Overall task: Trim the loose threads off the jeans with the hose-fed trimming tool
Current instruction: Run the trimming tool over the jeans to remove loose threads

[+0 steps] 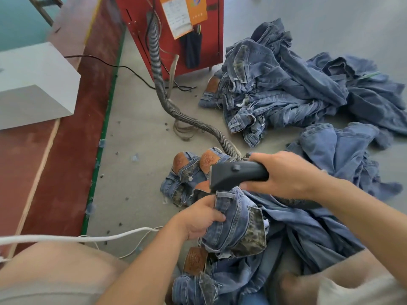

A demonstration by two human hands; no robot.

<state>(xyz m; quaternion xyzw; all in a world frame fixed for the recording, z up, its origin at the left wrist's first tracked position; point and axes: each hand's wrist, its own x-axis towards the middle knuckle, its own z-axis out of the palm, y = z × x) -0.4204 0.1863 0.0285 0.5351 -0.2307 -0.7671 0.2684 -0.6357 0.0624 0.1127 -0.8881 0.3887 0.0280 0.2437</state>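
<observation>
Jeans [237,225] bunched in left hand [198,219]; trimming tool [235,175] in right hand's [284,175] grip, just above

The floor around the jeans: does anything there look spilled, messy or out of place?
Yes. Small dark and bluish lint clumps are scattered over the grey floor near the green edge strip. A loose tangle of brownish strap lies beside the corrugated hose. Both look like work debris, not damage.

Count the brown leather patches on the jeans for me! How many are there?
5 that I can see: one on the far pile, three on the folded stack by the trimming tool, one near the knees. More may be hidden.
</observation>
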